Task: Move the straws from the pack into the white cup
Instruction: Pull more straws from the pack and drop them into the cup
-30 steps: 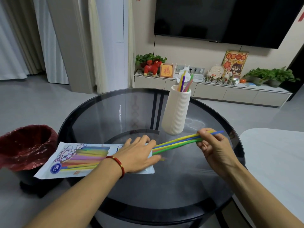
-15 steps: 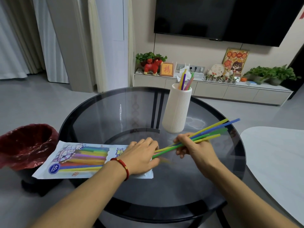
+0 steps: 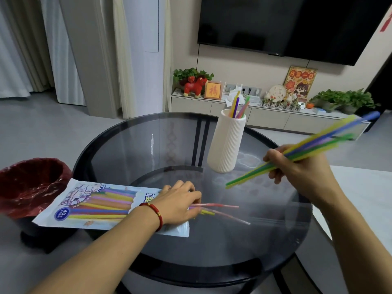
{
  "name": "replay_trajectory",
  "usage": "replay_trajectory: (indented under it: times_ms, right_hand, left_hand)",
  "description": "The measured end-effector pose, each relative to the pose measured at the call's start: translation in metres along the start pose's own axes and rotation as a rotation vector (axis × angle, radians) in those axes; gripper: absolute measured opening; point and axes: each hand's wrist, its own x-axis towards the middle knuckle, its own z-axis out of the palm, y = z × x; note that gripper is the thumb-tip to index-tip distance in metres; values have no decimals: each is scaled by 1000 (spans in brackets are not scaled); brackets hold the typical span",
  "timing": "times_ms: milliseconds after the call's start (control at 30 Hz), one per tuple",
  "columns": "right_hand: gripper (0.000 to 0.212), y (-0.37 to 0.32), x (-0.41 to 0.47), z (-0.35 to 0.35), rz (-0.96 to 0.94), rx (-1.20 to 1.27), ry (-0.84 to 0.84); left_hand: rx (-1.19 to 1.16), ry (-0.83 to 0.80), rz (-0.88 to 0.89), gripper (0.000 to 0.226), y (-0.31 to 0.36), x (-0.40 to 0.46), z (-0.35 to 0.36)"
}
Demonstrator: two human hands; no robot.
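Observation:
The straw pack [image 3: 91, 204] lies flat at the left of the round glass table [image 3: 148, 145], with several coloured straws inside. My left hand [image 3: 180, 203] rests on its open right end, fingers curled down on it. A few straw ends [image 3: 218, 210] poke out of the opening onto the glass. My right hand [image 3: 297, 166] grips a bundle of yellow, green and blue straws [image 3: 314, 145], lifted off the table and slanting up to the right. The ribbed white cup [image 3: 228, 145] stands left of that hand and holds several straws [image 3: 238, 106].
A bin lined with a red bag [image 3: 31, 185] stands on the floor left of the table. A white tabletop [image 3: 364, 198] borders the right side. A low cabinet [image 3: 265, 117] with plants and ornaments runs along the far wall under a television.
My right hand has pulled the bundle fully out of the pack and lifted it up and to the right. My left hand stays on the pack.

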Motion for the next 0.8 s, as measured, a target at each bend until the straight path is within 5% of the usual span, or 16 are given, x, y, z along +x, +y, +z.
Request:
replay_trajectory:
  times_ms: [233, 800]
  right_hand:
    - [16, 1, 47, 53, 46, -418, -278]
    - [21, 44, 23, 72, 95, -253, -171]
  left_hand:
    - [18, -3, 4, 30, 2, -1, 2]
    - [-7, -7, 1, 28, -1, 1, 4]
